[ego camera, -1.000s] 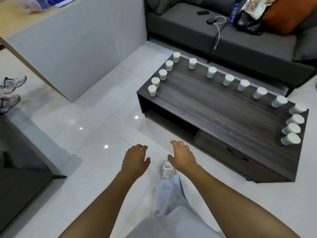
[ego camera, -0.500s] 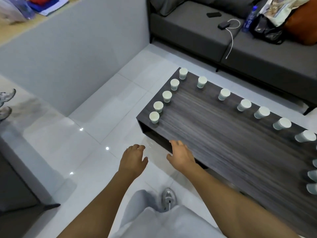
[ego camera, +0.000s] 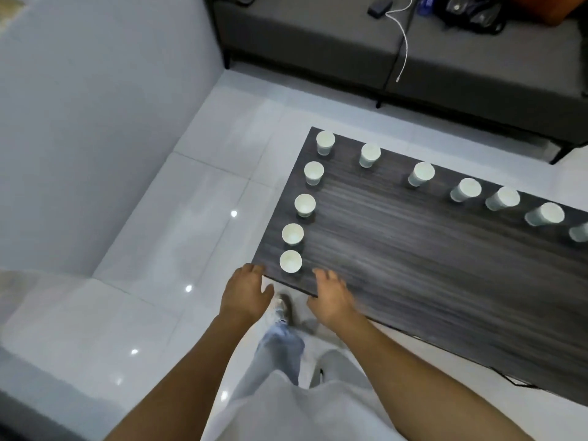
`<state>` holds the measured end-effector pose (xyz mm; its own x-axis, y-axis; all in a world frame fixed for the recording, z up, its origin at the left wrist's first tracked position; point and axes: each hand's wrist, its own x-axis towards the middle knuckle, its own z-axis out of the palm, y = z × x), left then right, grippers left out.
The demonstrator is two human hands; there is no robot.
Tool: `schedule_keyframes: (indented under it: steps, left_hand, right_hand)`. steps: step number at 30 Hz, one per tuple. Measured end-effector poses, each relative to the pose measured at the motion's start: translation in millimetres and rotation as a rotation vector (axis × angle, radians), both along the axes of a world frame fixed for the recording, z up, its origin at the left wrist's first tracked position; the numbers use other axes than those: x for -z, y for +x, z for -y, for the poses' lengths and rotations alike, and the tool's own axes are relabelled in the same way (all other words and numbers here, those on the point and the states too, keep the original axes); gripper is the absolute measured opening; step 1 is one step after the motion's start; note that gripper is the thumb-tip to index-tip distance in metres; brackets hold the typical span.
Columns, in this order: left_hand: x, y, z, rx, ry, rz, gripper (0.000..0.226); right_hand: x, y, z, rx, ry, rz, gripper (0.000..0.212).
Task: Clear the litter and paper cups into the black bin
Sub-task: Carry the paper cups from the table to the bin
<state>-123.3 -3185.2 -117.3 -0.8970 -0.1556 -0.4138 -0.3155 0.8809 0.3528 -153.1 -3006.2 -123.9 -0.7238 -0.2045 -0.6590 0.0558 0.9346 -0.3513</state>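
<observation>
Since the earlier frame the person has closed on the bench (ego camera: 413, 281): its near-left corner, prev. ahead of both hands, now sits right between them, and the cups look larger. L to R: left hand (ego camera: 246, 296) hangs over the floor just off the corner, fingers (ego camera: 254, 269) loosely apart, holding nothing. The nearest cup (ego camera: 290, 261) stands upright just beyond and between the hands, at the foot of a column of cups along the left edge (ego camera: 292, 233); axis vertical, mouth up. Right hand (ego camera: 331, 297) is over the bench's front edge, fingers spread, empty. Both are near the cup; left approx. level w/ it but off the bench, right already over the top, so prob. either can take it. Room: open bench to the cup's right, drop-off to its left, next cup close behind. More cups run along the far edge (ego camera: 423, 173). Black bin not in view.
</observation>
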Motion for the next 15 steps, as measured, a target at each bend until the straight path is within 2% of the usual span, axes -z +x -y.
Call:
schedule_keyframes:
  steps: [9, 15]
  left_hand:
    - [47, -88, 48, 0.089, 0.006, 0.070, 0.041]
    - [94, -113, 57, 0.040, 0.077, 0.069, 0.037]
  right_hand:
    - [54, -58, 55, 0.167, -0.014, 0.041, 0.060]
    - [118, -76, 70, 0.094, 0.047, 0.086, 0.072]
